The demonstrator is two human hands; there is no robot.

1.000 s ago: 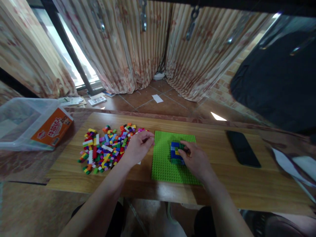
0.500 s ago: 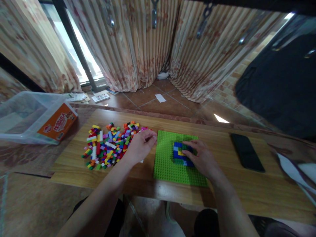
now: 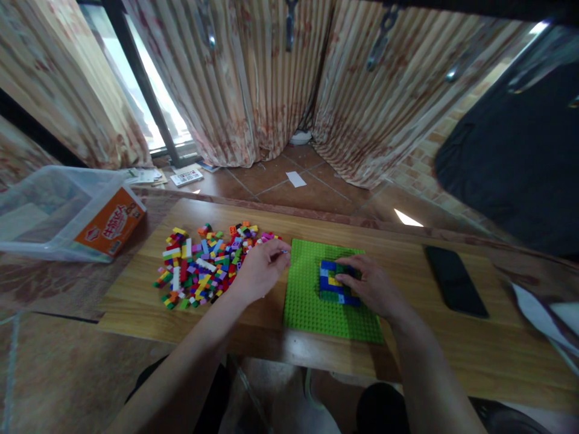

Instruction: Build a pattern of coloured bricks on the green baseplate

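Observation:
A bright green baseplate (image 3: 307, 301) lies on the wooden table. On it stands a low block of building bricks (image 3: 329, 281), mostly blue with dark green, light blue and yellow. My right hand (image 3: 373, 286) rests on the block's right side, thumb and fingers gripping its bricks and covering part of them. My left hand (image 3: 260, 271) hovers by the baseplate's left edge, thumb and forefinger pinched on a small bluish brick (image 3: 285, 251), mostly hidden by the fingertips. Just left of that hand spreads a pile of loose coloured bricks (image 3: 205, 265).
A clear plastic bin (image 3: 58, 241) with an orange label stands beyond the table's left end. A black phone (image 3: 456, 280) lies on the table to the right, with white paper (image 3: 538, 313) farther right. Curtains (image 3: 271, 90) hang behind the table (image 3: 226, 330).
The whole view has shifted slightly, moving everything a little to the right. Both hands keep nearly the same places and grips, and the bricks on the baseplate look unchanged.

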